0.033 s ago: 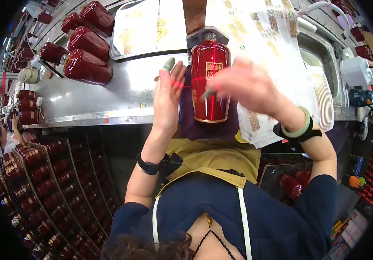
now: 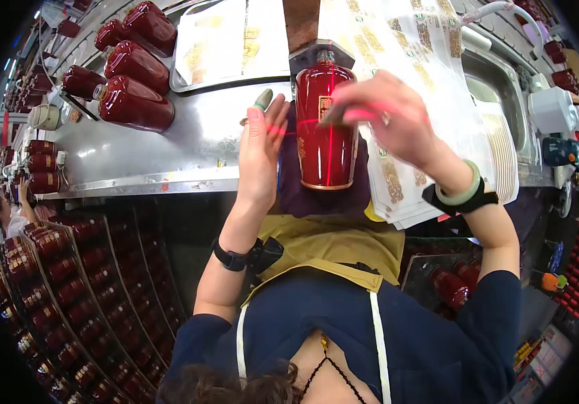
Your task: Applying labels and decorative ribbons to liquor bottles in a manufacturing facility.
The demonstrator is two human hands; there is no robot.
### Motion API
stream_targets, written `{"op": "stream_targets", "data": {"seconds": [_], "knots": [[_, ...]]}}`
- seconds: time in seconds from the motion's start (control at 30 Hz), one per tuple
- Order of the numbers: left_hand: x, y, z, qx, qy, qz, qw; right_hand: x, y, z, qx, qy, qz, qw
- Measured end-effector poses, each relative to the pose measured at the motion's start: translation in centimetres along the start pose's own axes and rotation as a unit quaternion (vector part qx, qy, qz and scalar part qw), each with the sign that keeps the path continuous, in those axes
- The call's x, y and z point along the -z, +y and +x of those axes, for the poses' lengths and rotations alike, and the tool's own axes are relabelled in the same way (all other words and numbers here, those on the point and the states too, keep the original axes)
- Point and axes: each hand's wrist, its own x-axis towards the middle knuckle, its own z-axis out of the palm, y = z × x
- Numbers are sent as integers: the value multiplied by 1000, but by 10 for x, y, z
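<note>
A glossy dark red bottle (image 2: 326, 158) with gold characters lies in front of me, its neck pointing away, on a purple cloth (image 2: 296, 195). Red light lines cross it. Beside its left side my left hand (image 2: 259, 145) is open, fingers stretched and holding nothing, a grey-green cover on one fingertip. My right hand (image 2: 393, 118) hovers over the bottle's right side with bent fingers. A grey tip (image 2: 334, 114) at its fingers reaches over the gold label; motion blur hides whether the fingers grip anything.
Several red bottles (image 2: 138, 108) lie at the left of the metal counter (image 2: 195, 141). A tray (image 2: 180, 86) holds sheets of gold decals. More decal sheets (image 2: 393, 202) spread at right, beside a sink (image 2: 498, 87). Racks of red bottles (image 2: 67, 289) stand lower left.
My right hand has moved up and slightly right over the bottle, uncovering more of its lower front. The left hand and the bottle stay in place.
</note>
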Motion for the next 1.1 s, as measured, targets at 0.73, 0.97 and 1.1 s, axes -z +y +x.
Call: {"op": "stream_targets", "data": {"seconds": [0.73,0.97,1.1], "knots": [[-4,6,-4,-19,9,-19,1000,10,-28,48,-19,-106,3,994],[-9,7,1,0,-17,6,1000,18,-2,7,-70,81,-209,972],[-12,4,4,11,-18,3,1000,4,-34,-3,-118,-20,9,993]]}}
